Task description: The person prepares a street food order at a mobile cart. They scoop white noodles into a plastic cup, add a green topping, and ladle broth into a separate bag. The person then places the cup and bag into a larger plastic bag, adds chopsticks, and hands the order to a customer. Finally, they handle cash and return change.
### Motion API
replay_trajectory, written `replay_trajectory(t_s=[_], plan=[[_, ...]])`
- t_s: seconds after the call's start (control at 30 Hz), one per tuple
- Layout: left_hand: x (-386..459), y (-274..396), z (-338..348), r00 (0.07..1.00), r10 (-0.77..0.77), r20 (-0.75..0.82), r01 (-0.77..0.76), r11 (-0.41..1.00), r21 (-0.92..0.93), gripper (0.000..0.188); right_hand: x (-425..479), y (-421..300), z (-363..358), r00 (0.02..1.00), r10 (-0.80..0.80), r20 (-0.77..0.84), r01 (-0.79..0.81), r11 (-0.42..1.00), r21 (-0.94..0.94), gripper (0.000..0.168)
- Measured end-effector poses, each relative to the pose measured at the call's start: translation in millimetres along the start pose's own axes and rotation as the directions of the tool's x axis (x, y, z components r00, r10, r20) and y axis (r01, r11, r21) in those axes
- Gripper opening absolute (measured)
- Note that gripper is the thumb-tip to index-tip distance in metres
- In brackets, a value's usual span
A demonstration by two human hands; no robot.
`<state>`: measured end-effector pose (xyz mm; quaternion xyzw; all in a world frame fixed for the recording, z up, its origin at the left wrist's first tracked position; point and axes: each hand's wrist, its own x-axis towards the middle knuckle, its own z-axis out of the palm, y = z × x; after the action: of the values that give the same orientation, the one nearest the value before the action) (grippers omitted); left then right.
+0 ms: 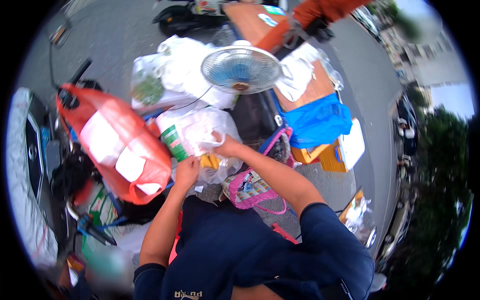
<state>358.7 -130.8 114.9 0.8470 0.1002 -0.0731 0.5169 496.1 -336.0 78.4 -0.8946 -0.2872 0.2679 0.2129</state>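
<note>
A thin white plastic bag (197,123) lies before me, its mouth open towards my body. My right hand (226,145) grips a gathered part of it at the right, fingers partly hidden by the film. At the near left edge, my left hand (188,170) is closed on the bag's film, just below a green printed packet (174,143). Whether that hand also touches the packet, I cannot tell. Yellow items (210,161) show between my hands, at the bag's near side.
A bulging red plastic bag (123,150) stands close on the left. An electric fan (241,69) rises beyond the white bag. Rightward are a blue plastic bag (317,122), a yellow cooler box (332,157) and a pink-trimmed woven basket (251,187). An orange pole-like shape (311,17) crosses above.
</note>
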Motion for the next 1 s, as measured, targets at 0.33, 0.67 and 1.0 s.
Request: replay_trajectory(t_s=[0.33,0.67,1.0], plan=[[-3,-4,-6,0.997,-0.026,0.077,0.029,0.999,-0.046,0.029,-142,-66,-79,0.935,-0.303,-0.185,0.340,0.915,0.217,0.042],[-58,183,4,0.949,-0.080,0.306,0.147,0.969,-0.201,0.021,-332,-9,-151,0.871,0.152,-0.466,0.487,-0.150,0.861,0.036],[-49,380,231,0.863,0.180,0.472,-0.008,0.939,-0.345,0.016,-468,90,-184,0.938,0.072,-0.338,0.340,-0.372,0.864,0.041]])
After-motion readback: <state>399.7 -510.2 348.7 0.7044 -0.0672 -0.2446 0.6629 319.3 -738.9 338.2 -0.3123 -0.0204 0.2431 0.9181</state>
